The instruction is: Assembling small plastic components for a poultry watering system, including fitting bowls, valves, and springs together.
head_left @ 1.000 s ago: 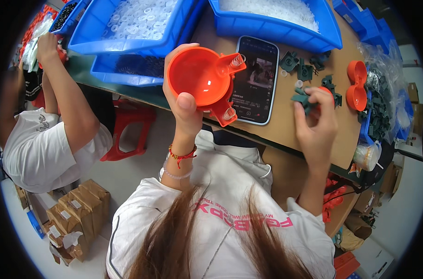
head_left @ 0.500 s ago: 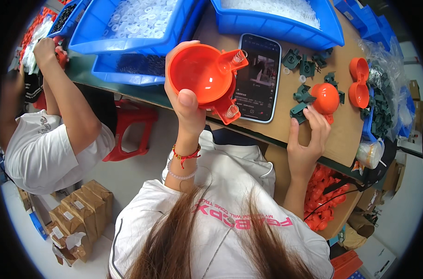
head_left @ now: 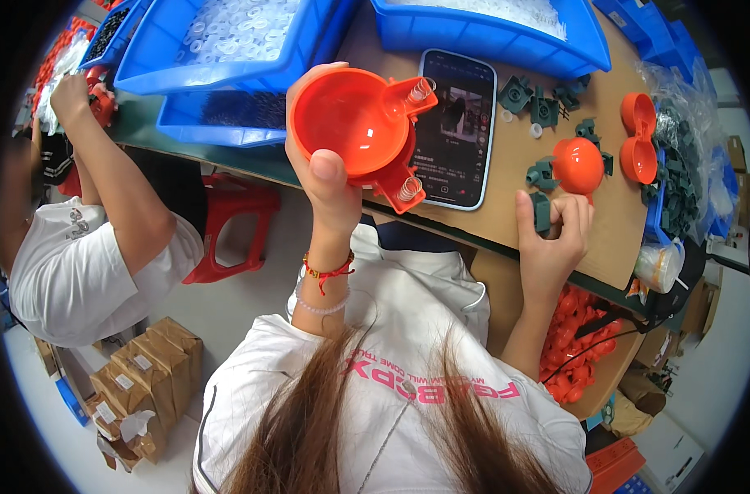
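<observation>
At the brown-topped table (head_left: 609, 235), left hand (head_left: 334, 198): you grasp the orange twin-cup shell (head_left: 346, 123), thumb over its rim, forearm near upright.
Coil springs (head_left: 409, 189): one on each shell arm; hold your wrist steady, since a jolt could shed them.
Right hand (head_left: 563, 235): you pinch a dark green bracket (head_left: 541, 212) between thumb and bent forefinger, right of the phone (head_left: 457, 132); a light hold should suit this small part.

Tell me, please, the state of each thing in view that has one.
Left hand: closed around the orange cup piece.
Orange cup piece: held up, open side showing.
Two springs: exposed on its arms.
Right hand: pinching the green part.
Green part: held.
Phone: face up, screen lit.
Blue bin: open, holding white rings.
Paired orange cups: lying open.
</observation>
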The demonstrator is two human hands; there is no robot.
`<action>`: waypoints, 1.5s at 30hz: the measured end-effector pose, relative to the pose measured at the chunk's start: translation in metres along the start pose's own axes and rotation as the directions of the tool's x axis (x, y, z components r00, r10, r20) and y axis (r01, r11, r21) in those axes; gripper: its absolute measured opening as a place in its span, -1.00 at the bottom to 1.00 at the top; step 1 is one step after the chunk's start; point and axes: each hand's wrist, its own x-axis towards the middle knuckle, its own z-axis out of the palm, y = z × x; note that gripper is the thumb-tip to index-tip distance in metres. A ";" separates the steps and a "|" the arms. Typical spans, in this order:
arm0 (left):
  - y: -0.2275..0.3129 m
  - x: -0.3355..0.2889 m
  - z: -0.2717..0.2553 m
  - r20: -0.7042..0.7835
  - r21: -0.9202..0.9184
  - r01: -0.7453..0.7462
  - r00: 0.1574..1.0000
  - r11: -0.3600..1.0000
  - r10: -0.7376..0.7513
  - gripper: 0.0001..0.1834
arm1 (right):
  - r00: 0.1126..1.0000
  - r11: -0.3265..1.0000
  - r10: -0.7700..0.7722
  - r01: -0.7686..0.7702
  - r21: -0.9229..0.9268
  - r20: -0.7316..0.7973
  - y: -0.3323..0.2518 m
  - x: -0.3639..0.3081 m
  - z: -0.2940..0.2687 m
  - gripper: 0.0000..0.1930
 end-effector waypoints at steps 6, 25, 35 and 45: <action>-0.002 0.001 -0.001 0.003 -0.023 0.017 1.000 1.000 -0.017 -0.13 | 0.995 0.995 -0.096 0.096 -0.002 -0.020 -0.001 -0.010 0.006 -0.75; 0.034 -0.011 0.023 -0.059 -0.107 -0.017 0.998 0.994 0.011 0.02 | 0.942 0.613 0.215 -0.335 0.716 0.257 -0.021 -0.029 -0.026 -0.45; 0.027 -0.012 0.024 0.105 0.002 -0.619 0.781 0.785 0.616 0.19 | 0.946 0.227 0.113 -0.322 0.919 0.303 -0.062 -0.032 -0.034 -0.46; 0.037 -0.001 0.038 0.123 -0.088 -0.786 0.601 0.612 0.790 0.09 | 0.986 0.483 -0.062 -0.107 0.869 0.156 -0.064 -0.027 -0.037 -0.50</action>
